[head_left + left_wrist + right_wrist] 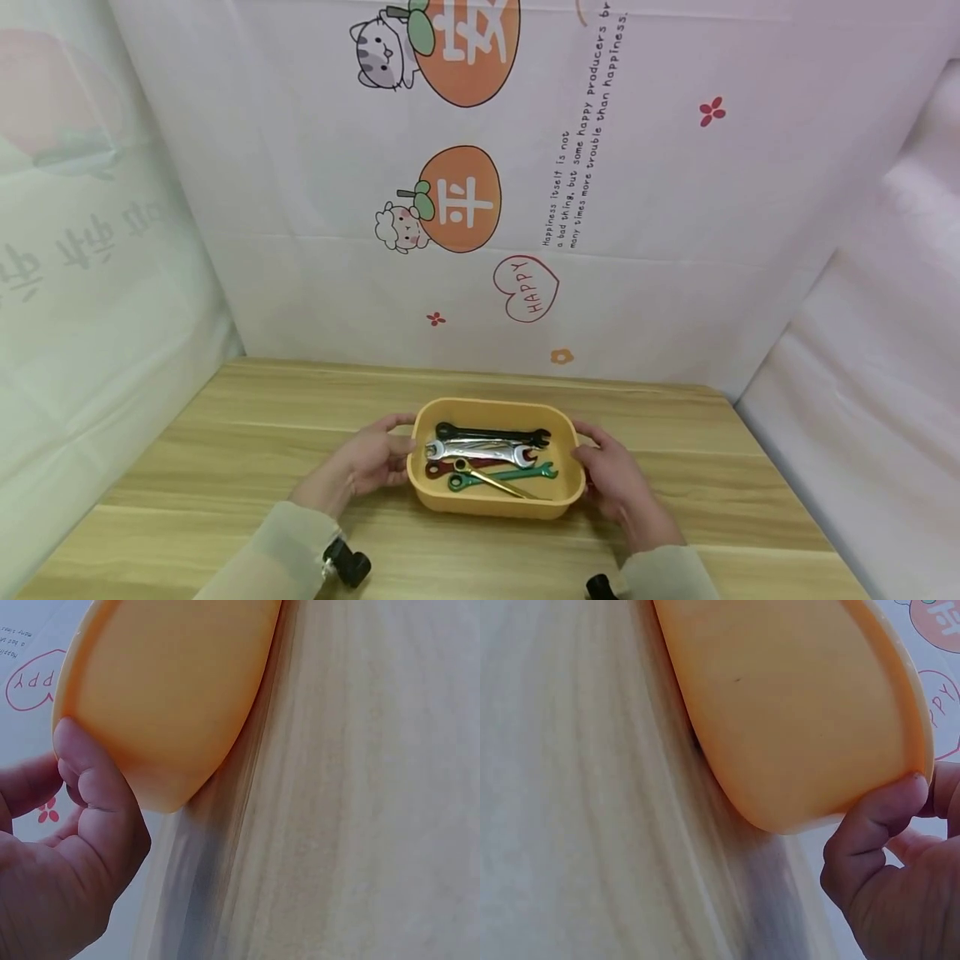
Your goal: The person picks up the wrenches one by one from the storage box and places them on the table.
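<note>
A yellow plastic tub (491,507) sits on the wooden table, with several wrenches lying inside. Among them are a black wrench (491,434), a silver open-end wrench (480,453), a green wrench (525,473) and a gold wrench (495,481). A dark red wrench (442,469) is partly covered by the others. My left hand (375,457) grips the tub's left end by the rim; the left wrist view shows the thumb against the outer wall (172,682). At the opposite end, my right hand (611,471) holds the rim likewise, fingers partly hidden.
The wood-grain table (300,400) extends around the tub. Behind it rises a white printed cloth (637,317), with more white cloth at left and right. A small black device (347,563) is strapped at the left wrist, another (600,587) at the right.
</note>
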